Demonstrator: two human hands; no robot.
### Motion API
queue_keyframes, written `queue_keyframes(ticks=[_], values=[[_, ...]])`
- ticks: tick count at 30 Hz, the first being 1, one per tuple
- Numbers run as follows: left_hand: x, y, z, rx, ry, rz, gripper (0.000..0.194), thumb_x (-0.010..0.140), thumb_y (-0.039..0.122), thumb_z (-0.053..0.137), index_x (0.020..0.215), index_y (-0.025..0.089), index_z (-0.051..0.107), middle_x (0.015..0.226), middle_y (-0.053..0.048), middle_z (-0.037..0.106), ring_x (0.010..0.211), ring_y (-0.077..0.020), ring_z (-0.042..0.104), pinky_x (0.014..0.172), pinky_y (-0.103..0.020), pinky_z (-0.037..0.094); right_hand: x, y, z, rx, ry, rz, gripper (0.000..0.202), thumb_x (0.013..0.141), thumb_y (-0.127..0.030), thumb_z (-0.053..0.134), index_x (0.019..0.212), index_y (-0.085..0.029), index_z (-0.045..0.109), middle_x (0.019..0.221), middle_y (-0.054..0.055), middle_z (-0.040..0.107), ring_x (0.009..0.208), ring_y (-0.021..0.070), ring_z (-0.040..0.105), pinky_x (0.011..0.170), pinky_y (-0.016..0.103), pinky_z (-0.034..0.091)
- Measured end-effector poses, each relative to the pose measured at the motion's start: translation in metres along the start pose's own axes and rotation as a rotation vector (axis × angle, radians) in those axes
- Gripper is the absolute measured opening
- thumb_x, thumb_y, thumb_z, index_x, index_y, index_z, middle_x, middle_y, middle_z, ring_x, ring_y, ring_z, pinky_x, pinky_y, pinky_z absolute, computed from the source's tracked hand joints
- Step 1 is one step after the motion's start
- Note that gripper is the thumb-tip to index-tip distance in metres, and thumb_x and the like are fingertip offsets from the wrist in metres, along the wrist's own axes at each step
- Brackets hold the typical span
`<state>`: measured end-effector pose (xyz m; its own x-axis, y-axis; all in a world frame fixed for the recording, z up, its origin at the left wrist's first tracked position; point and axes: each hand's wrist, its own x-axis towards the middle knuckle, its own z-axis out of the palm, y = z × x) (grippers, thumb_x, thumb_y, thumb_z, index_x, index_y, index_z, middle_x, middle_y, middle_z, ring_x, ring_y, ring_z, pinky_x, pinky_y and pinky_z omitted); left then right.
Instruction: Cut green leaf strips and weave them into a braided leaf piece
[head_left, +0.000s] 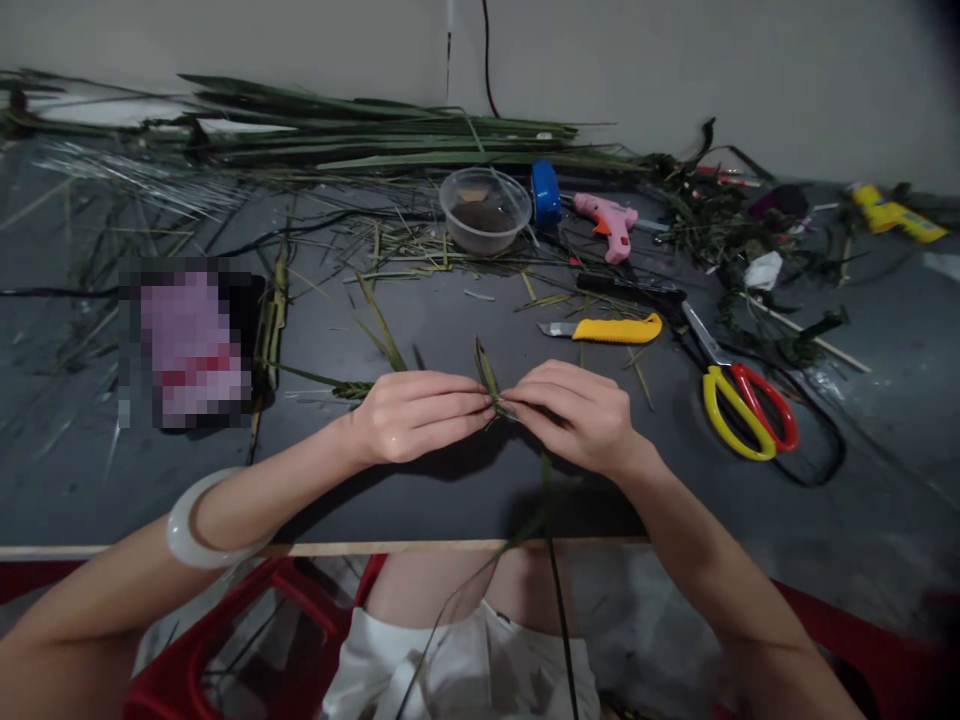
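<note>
Centrally, in head view, green leaf piece (487, 372) sits between left hand (427, 410) and right hand (574, 405), over table (457, 325). Long axis runs toward table's far side, leaning slightly left, across line joining both hands. Neither hand clearly nearer: each pinches piece near its lower end, fingertips pressed together, nearly meeting; thumbs partly hidden. Backs of hands up, forearms angled inward. Knife (619, 328) just beyond right hand; scissors (742, 400) to its right.
</note>
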<state>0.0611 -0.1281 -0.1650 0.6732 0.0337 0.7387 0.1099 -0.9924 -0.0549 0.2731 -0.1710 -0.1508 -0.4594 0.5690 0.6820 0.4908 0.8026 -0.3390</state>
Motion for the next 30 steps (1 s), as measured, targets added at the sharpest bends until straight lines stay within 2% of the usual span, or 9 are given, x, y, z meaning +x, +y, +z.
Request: queue_keyframes(ticks=[8,18,25,30], values=[[-0.006,-0.001,0.003,0.034,0.028,-0.012,0.012,0.089,0.017,0.052,0.091,0.016,0.064,0.091,-0.003,0.073,0.089,-0.0117,0.068,0.077,-0.018,0.055,-0.002,-0.003,-0.001,0.038,-0.087,0.107,0.012,0.083,-0.01,0.055,0.088,-0.015,0.065,0.078,0.006,0.07,0.072,0.0139,0.064,0.069,0.026,0.054],[-0.004,-0.002,-0.002,0.106,-0.036,-0.042,0.019,0.092,0.018,0.047,0.086,0.017,0.065,0.089,-0.001,0.073,0.089,-0.0115,0.068,0.081,-0.021,0.055,0.0,-0.004,-0.003,0.151,-0.198,0.195,0.023,0.085,-0.006,0.047,0.099,-0.013,0.063,0.088,0.009,0.068,0.083,0.0141,0.064,0.075,0.026,0.054],[0.002,-0.004,-0.004,0.122,-0.043,-0.04,0.011,0.087,0.016,0.053,0.082,0.014,0.062,0.089,-0.004,0.073,0.082,-0.0133,0.068,0.069,-0.02,0.055,-0.002,-0.003,-0.006,0.099,-0.256,0.142,0.031,0.084,-0.004,0.042,0.102,-0.016,0.064,0.094,0.009,0.067,0.087,0.0153,0.064,0.078,0.029,0.055],[0.005,-0.005,-0.004,0.163,-0.076,-0.044,0.008,0.086,0.016,0.056,0.081,0.016,0.063,0.093,-0.002,0.073,0.08,-0.0122,0.068,0.064,-0.018,0.053,-0.001,-0.001,-0.003,0.153,-0.222,0.215,0.027,0.084,-0.006,0.044,0.096,-0.014,0.068,0.093,0.009,0.069,0.085,0.0146,0.066,0.077,0.026,0.055]])
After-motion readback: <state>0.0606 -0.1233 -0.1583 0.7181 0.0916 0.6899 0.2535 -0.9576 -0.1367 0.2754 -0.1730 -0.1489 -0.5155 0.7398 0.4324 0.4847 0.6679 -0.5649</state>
